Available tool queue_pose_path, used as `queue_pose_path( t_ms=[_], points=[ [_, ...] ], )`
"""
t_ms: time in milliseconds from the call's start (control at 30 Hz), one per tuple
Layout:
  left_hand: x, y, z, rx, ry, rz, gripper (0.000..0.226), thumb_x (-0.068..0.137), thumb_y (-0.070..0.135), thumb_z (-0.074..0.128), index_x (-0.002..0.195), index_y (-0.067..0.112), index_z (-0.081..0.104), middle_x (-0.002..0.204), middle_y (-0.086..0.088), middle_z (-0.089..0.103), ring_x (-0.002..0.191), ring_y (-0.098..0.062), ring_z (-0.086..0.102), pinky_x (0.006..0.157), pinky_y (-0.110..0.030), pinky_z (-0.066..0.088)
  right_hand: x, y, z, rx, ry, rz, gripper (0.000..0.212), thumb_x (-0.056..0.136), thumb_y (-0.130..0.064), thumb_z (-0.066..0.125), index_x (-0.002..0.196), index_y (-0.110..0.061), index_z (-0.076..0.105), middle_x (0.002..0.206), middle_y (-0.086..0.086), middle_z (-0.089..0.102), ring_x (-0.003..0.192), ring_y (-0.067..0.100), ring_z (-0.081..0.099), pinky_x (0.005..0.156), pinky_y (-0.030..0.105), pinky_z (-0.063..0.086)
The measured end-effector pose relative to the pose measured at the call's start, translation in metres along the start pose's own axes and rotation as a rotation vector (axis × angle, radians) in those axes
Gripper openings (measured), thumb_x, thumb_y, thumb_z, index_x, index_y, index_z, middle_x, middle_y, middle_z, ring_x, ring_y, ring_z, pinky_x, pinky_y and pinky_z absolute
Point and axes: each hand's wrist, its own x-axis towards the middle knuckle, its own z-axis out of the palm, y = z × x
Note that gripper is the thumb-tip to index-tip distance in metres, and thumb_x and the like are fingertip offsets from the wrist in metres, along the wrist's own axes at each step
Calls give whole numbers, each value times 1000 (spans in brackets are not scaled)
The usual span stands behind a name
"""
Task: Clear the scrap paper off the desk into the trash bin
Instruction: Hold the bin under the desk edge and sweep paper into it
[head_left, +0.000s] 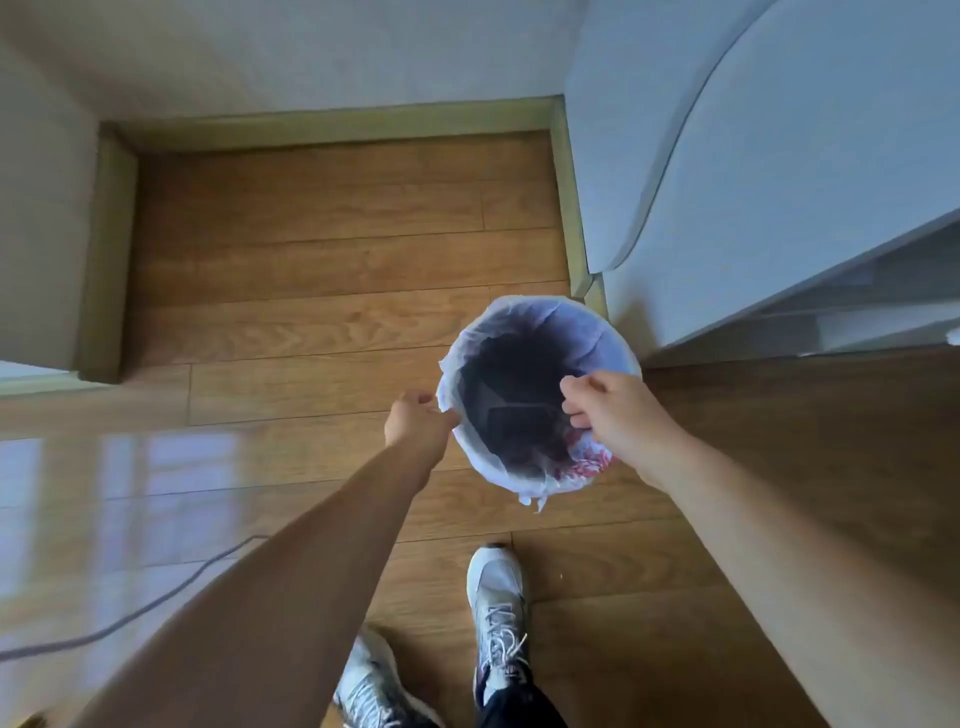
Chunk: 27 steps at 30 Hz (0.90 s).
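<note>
The trash bin (540, 317), round with a white plastic liner, stands on the wooden floor beside a white cabinet. Its inside is dark; a dark flat object lies at the bottom and red-and-white print shows on the liner at the near right. My left hand (418, 423) is at the bin's left rim, with its fingertips pinched on the liner's edge. My right hand (610, 413) hovers over the bin's right side with its fingers curled and nothing visible in them. No scrap paper and no desk are in view.
A white cabinet (779, 182) rises just right of the bin. A skirting board (332, 122) lines the alcove behind. A grey cable (156, 603) crosses the floor at the left. My two sneakers (496, 603) stand just short of the bin.
</note>
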Motion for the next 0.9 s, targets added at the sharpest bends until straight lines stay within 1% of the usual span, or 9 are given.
queue_pose_path(
  t_ms=[133,233,300,333,433,500,633,800,900],
  points=[
    [20,-9,22,-82,-26,-2,46,72,20,75,114,16,55,102,-8,67,91,-28,67,82,-46,58,17,12,11,0,14,-8,35,94,-41,45,98,-12,64,101,11,70,96,24,65,95,50,50],
    [28,-12,28,-122,-44,-33,36,69,10,72,103,7,61,95,-14,70,81,-29,70,71,-43,61,22,14,17,24,10,-10,33,94,-41,45,98,-13,64,100,9,70,95,22,65,94,49,51],
    [23,-6,29,-199,-121,-32,26,71,-1,67,96,0,64,88,-15,70,74,-28,69,62,-38,60,21,11,18,28,18,-13,34,94,-40,46,99,-13,65,100,9,71,94,22,66,93,49,52],
    [16,-2,29,-229,-147,-31,22,72,-5,66,93,-1,65,85,-15,70,73,-28,69,61,-38,60,19,9,17,29,21,-10,34,94,-41,46,98,-13,65,99,9,71,94,23,66,93,49,52],
    [-15,11,20,-286,-158,-63,18,68,-4,67,85,0,68,81,-17,70,73,-31,70,69,-48,61,3,-4,7,22,15,-15,33,95,-39,45,100,-12,64,101,11,71,95,25,66,92,49,52],
    [-37,15,1,-323,-127,-108,19,65,-3,68,83,0,70,80,-19,71,73,-33,70,70,-51,60,-16,-17,-3,22,1,-19,31,97,-38,44,97,-13,64,103,10,70,95,22,65,94,47,52],
    [-93,24,-61,-412,-34,-172,10,68,-7,68,76,-3,65,77,-18,65,66,-29,64,63,-42,60,-71,-68,-22,5,-29,-64,22,97,-42,42,90,-28,58,102,-1,67,96,13,63,94,42,52],
    [-191,45,-154,-549,44,-213,9,72,-7,66,79,-4,61,72,-17,59,61,-27,60,53,-35,55,-166,-171,-29,-62,-64,-157,23,97,-42,43,81,-32,57,98,-1,69,94,15,65,95,46,52],
    [-244,57,-203,-614,69,-201,10,72,-5,67,81,-6,62,71,-18,61,63,-31,63,64,-44,60,-220,-230,-23,-124,-98,-234,26,95,-43,43,82,-29,61,96,1,71,93,17,66,94,48,51]
  ],
)
